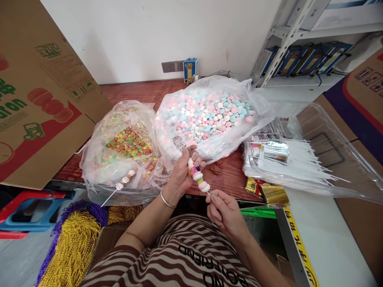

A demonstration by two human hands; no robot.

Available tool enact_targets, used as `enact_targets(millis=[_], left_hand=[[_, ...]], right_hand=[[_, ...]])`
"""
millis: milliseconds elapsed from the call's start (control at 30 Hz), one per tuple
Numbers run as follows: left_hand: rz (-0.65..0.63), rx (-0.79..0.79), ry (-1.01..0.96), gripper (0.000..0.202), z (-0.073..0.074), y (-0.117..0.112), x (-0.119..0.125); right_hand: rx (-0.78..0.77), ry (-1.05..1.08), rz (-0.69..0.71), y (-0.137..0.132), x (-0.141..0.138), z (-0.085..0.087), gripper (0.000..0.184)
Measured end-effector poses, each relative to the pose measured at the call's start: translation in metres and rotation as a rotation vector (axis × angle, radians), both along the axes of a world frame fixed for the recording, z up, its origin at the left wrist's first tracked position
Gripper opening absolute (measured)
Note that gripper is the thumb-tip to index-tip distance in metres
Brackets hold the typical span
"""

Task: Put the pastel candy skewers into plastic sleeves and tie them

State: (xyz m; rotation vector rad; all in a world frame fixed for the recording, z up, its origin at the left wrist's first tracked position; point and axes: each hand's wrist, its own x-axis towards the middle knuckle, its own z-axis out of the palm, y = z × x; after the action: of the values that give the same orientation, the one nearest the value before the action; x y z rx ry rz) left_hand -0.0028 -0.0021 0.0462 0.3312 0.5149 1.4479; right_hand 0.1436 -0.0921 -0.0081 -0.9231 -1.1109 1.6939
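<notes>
A candy skewer with white, pink and coloured pieces is held between my two hands, tilted. My left hand, wearing a bangle, is closed around its upper part. My right hand pinches the white stick below the candies. Behind my hands lies a large clear bag of pink, blue and white round candies. Left of it is an open clear bag of small coloured ring candies. A second candy skewer rests on the front of that bag, its stick pointing toward me.
A clear plastic tray at right holds white sticks and packets. Gold packets lie before it. Cardboard boxes flank the table. Gold bead strands hang low left. A blue device stands by the wall.
</notes>
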Motion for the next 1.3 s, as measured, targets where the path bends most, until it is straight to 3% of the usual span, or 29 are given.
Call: enact_targets(millis=[67, 133, 333, 433, 600, 800, 867, 1000, 1067, 1167, 1300], left_hand=[[-0.052, 0.032, -0.024, 0.029, 0.001, -0.002, 0.004], [-0.099, 0.053, -0.033, 0.030, 0.001, -0.006, 0.010], [-0.083, -0.023, 0.120, 0.034, -0.012, -0.018, 0.028], [-0.048, -0.030, 0.156, 0.043, -0.014, -0.015, 0.022], [0.048, 0.040, 0.190, 0.048, -0.005, 0.001, 0.002], [0.038, -0.054, 0.181, 0.031, -0.006, 0.004, 0.009], [0.017, -0.070, 0.126, 0.030, -0.007, 0.002, 0.010], [-0.089, -0.062, -0.032, 0.032, -0.004, 0.002, 0.009], [-0.130, -0.083, -0.084, 0.033, -0.003, 0.001, 0.009], [-0.165, -0.127, -0.090, 0.037, -0.003, 0.000, 0.013], [-0.206, -0.154, 0.029, 0.042, -0.004, -0.003, 0.018]], right_hand=[[-0.159, 0.196, 0.092, -0.002, -0.005, 0.003, 0.033], [-0.096, 0.138, 0.050, -0.001, -0.009, 0.003, 0.033], [0.596, -0.585, -0.489, 0.018, -0.007, -0.015, 0.023], [0.861, -0.786, -0.536, 0.021, 0.002, -0.016, 0.019], [0.670, -0.671, -0.340, 0.013, 0.007, -0.008, 0.021], [1.007, -0.980, -0.574, 0.013, 0.005, -0.014, 0.017], [0.877, -0.879, -0.520, 0.012, 0.007, -0.014, 0.021], [0.151, -0.199, -0.130, 0.006, 0.011, -0.007, 0.034], [-0.139, 0.109, 0.005, 0.005, 0.011, -0.003, 0.036], [-0.319, 0.345, 0.074, 0.005, 0.010, 0.001, 0.033], [-0.322, 0.380, 0.056, 0.006, 0.006, 0.001, 0.032]])
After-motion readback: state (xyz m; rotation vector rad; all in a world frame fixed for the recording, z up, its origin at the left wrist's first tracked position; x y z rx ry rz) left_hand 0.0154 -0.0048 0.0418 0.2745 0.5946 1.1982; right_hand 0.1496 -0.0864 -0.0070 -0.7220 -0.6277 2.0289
